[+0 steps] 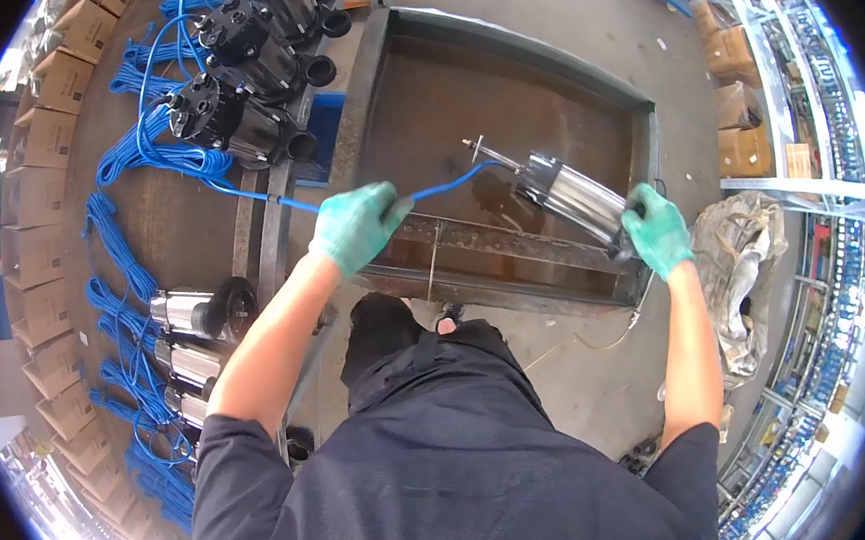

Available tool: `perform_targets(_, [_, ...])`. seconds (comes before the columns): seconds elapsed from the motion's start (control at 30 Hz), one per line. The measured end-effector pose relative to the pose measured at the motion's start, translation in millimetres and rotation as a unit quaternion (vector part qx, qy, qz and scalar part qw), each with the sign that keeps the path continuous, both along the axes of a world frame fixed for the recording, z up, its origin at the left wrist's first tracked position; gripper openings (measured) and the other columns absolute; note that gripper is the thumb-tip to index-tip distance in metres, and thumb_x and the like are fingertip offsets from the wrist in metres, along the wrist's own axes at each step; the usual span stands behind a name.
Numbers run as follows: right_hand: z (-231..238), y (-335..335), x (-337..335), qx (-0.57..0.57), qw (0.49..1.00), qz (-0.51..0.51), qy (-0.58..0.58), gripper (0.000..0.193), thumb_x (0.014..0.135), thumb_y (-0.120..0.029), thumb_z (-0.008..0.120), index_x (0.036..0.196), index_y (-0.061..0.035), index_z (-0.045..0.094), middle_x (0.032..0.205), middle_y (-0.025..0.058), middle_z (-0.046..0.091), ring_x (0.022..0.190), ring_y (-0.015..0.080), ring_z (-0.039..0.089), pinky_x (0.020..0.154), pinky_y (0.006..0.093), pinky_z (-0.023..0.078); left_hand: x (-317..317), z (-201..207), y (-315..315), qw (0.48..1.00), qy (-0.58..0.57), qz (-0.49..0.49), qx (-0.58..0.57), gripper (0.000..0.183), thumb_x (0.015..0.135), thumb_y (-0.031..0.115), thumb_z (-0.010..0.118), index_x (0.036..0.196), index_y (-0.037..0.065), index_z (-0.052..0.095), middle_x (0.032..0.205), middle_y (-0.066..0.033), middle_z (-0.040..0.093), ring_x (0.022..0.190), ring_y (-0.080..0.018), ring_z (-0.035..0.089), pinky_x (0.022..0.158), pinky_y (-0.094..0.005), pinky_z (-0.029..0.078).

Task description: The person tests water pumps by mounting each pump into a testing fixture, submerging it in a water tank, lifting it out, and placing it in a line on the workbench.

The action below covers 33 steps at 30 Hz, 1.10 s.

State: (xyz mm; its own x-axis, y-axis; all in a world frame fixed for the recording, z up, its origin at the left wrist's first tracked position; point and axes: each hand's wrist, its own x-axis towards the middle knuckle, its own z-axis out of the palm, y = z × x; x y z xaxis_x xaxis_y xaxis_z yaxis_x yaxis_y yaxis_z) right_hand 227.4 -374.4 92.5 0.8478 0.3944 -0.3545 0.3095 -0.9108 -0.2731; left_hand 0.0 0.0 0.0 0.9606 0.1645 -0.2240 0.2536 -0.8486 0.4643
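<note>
My left hand (357,227), in a green glove, is closed around a blue cable (451,182). The cable runs from the coils on the left, through my fingers, to the end of a silver cylindrical submersible pump (580,199). A thin metal rod fitting (493,153) sticks out of that same end. My right hand (658,229), gloved too, grips the black far end of the pump. The pump lies tilted over a metal water tank (516,23) with brownish water in it.
Several black-and-silver pumps (257,132) stand at the upper left beside blue cable coils (115,242). More silver pumps (190,312) lie at the lower left. Cardboard boxes (35,253) line the left side. A crumpled sack (739,279) and metal shelving (798,184) are on the right.
</note>
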Motion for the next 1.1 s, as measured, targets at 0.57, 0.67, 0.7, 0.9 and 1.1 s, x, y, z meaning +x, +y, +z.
perform_targets(0.57, [-170, 89, 44, -0.119, 0.987, 0.104, -0.032, 0.028, 0.092, -0.024, 0.064, 0.116, -0.0111, 0.063, 0.126, 0.0149, 0.067, 0.113, 0.0377, 0.066, 0.094, 0.0495, 0.054, 58, -72, -5, 0.988, 0.02, 0.146, 0.039, 0.037, 0.1, 0.041, 0.055, 0.086, 0.012, 0.074, 0.093, -0.0133, 0.074, 0.088, -0.0391, 0.069, 0.079, -0.0499, 0.056])
perform_targets(0.67, [-190, 89, 41, -0.107, 0.989, 0.087, -0.051, 0.033, 0.092, -0.022, 0.063, 0.123, -0.0122, 0.063, 0.13, 0.015, 0.064, 0.111, 0.0391, 0.066, 0.093, 0.0505, 0.054, 62, -69, -8, 0.986, 0.066, 0.142, 0.05, 0.039, 0.101, 0.042, 0.053, 0.089, 0.012, 0.075, 0.095, -0.0137, 0.074, 0.091, -0.0392, 0.07, 0.081, -0.0496, 0.056])
perform_targets(0.7, [-195, 86, 39, -0.108, 0.99, 0.084, -0.048, 0.033, 0.092, -0.022, 0.063, 0.123, -0.0122, 0.063, 0.13, 0.015, 0.064, 0.111, 0.0391, 0.066, 0.093, 0.0505, 0.054, 63, -68, -8, 0.985, 0.077, 0.144, 0.053, 0.039, 0.101, 0.042, 0.053, 0.089, 0.012, 0.076, 0.095, -0.0143, 0.074, 0.091, -0.0395, 0.07, 0.081, -0.0497, 0.056])
perform_targets(0.9, [-181, 42, 11, 0.062, 0.99, 0.089, -0.092, 0.029, 0.09, -0.016, 0.062, 0.119, -0.0102, 0.064, 0.124, 0.0172, 0.066, 0.107, 0.04, 0.067, 0.091, 0.0491, 0.055, 62, -72, -8, 0.984, 0.093, 0.138, 0.064, 0.034, 0.098, 0.041, 0.059, 0.093, 0.013, 0.078, 0.096, -0.0152, 0.075, 0.093, -0.0391, 0.071, 0.084, -0.048, 0.056])
perform_targets(1.1, [-161, -81, 12, 0.126, 0.974, -0.022, -0.188, 0.024, 0.089, -0.007, 0.061, 0.111, -0.0062, 0.07, 0.108, 0.0177, 0.073, 0.099, 0.0377, 0.07, 0.089, 0.0442, 0.056, 66, -66, -11, 0.976, 0.137, 0.146, 0.086, 0.039, 0.1, 0.043, 0.053, 0.095, 0.012, 0.076, 0.098, -0.0184, 0.074, 0.095, -0.0422, 0.069, 0.086, -0.0503, 0.055])
